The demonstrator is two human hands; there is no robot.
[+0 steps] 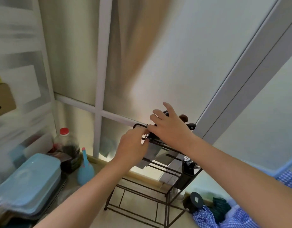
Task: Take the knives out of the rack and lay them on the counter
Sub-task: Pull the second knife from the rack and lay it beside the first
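Two broad steel knife blades hang side by side in the top of the black wire rack, their flat faces showing just below our hands; we cannot count any further knives behind them. At least two dark knife handles stick up from the rack's top rail, partly covered by our right hand. That hand lies over the handles with its fingers spread wide, the index and middle fingers lifted; whether the palm grips anything underneath we cannot tell. Our left hand sits just left of it, fingers curled narrow and pinching at the rack's top rail beside the handles. The rack stands on the pale counter against the frosted window.

Left of the rack we count one blue spray bottle, one clear plastic bottle with a red cap holding dark liquid, and one light blue lidded container. To the right lie one dark round lid and one blue checked cloth.
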